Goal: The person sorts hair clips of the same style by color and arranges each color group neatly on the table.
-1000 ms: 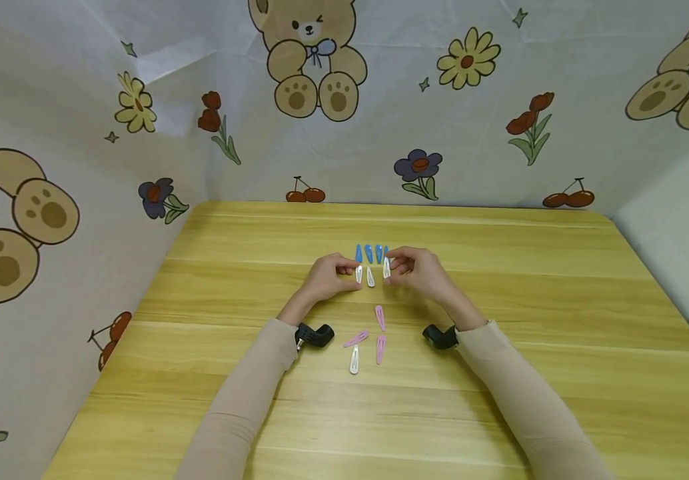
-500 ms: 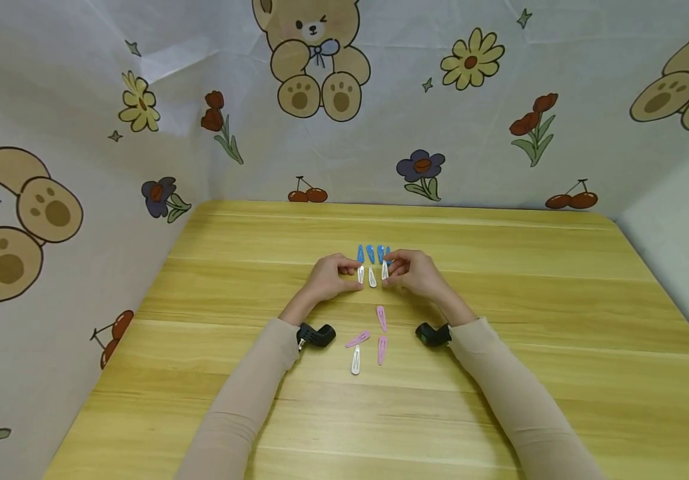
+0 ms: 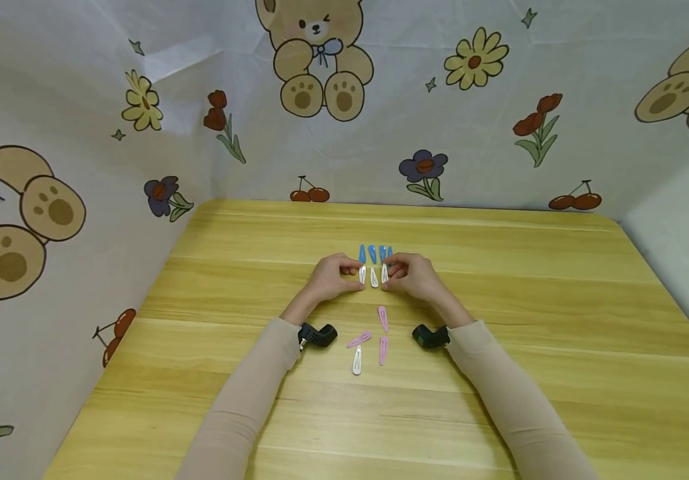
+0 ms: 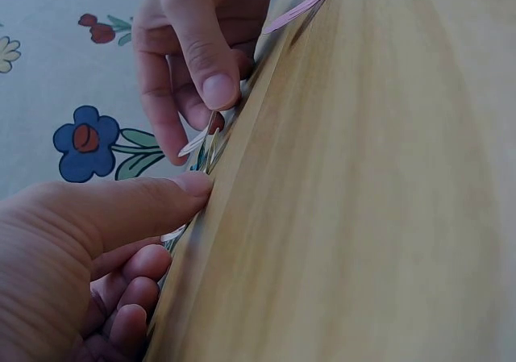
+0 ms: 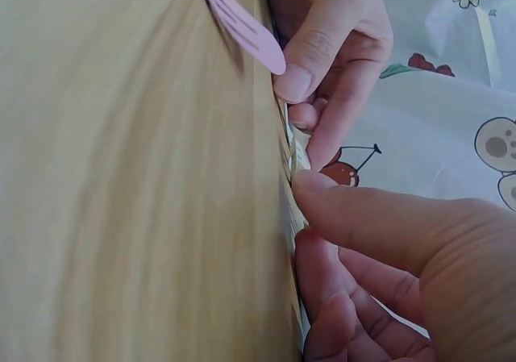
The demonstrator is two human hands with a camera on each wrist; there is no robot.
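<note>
My left hand [image 3: 328,278] pinches a white snap hair clip [image 3: 362,275] by its ends between thumb and forefinger, at the left of a short white row. At the row's right end my right hand [image 3: 418,276] pinches another white snap hair clip [image 3: 384,273]. Between the two lies a middle white clip [image 3: 374,278], touched by neither hand. Just behind stands a row of blue clips [image 3: 372,254], its right end partly covered by the right hand's fingers. Both wrist views look edge-on along the tabletop, so the held clips are largely hidden there.
Nearer the body lie three pink clips [image 3: 383,351] and a single white clip [image 3: 357,360]. The wooden table [image 3: 248,413] runs back to a patterned cloth [image 3: 368,153]. Dark wrist cameras [image 3: 431,337] jut inward above the table.
My right hand has moved slightly left and down with its white clip, bringing it level with the white row. The left hand stays at its clip.
</note>
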